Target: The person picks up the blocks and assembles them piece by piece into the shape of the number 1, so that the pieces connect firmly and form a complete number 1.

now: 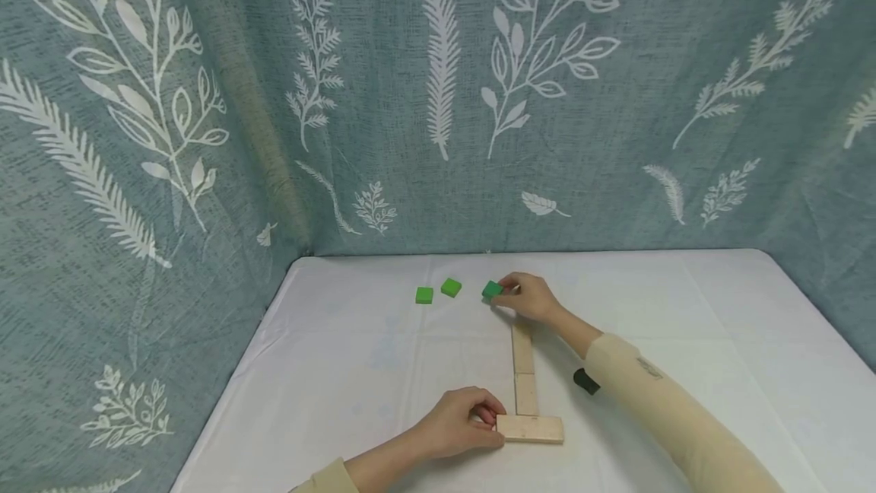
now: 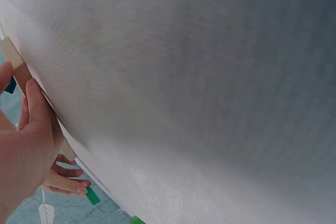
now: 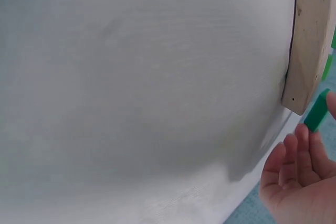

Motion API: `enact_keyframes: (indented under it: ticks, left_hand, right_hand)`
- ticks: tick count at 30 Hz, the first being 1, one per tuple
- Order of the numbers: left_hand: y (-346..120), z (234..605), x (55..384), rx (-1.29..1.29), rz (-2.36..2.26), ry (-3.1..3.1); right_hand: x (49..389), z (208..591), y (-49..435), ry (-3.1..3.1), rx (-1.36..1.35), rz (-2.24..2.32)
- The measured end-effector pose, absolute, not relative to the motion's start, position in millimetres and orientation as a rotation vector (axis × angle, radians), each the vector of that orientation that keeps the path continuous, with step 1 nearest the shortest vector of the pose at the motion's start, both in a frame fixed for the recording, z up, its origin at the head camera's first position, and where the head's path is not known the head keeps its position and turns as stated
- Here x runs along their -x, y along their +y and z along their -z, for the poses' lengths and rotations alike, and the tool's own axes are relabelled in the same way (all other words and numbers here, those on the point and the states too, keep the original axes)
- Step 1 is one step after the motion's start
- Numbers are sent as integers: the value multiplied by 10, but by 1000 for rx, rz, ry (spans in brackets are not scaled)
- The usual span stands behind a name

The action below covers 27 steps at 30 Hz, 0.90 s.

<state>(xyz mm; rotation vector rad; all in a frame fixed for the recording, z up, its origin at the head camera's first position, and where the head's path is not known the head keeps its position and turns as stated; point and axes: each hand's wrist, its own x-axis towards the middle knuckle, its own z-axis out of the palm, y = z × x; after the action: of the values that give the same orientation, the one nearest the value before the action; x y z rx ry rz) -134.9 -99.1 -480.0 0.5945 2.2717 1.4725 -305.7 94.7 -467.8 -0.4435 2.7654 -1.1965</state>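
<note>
My right hand (image 1: 531, 297) pinches a small dark green block (image 1: 492, 291) between thumb and fingers, near the far end of a row of wooden blocks. In the right wrist view the same green block (image 3: 317, 111) is held beside the end of a pale wooden block (image 3: 307, 45). Nearer the front, my left hand (image 1: 460, 424) grips the left end of a wooden block (image 1: 530, 429) lying crosswise. Two more wooden blocks (image 1: 523, 348) run end to end away from it, so the three form an upside-down T.
Two bright green blocks (image 1: 424, 295) lie on the white tablecloth (image 1: 356, 379), left of the right hand. A small black object (image 1: 585, 381) lies partly beside the right sleeve. Behind the table hangs a blue-green curtain (image 1: 383, 97) with white leaf patterns.
</note>
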Motion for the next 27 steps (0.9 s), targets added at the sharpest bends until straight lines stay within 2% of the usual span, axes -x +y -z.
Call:
enact_keyframes:
  ticks: [27]
  left_hand:
    - [-979,4807,1359,-611,-1458,2289]
  right_hand:
    - [2826,4726,1267,2752,454,1188]
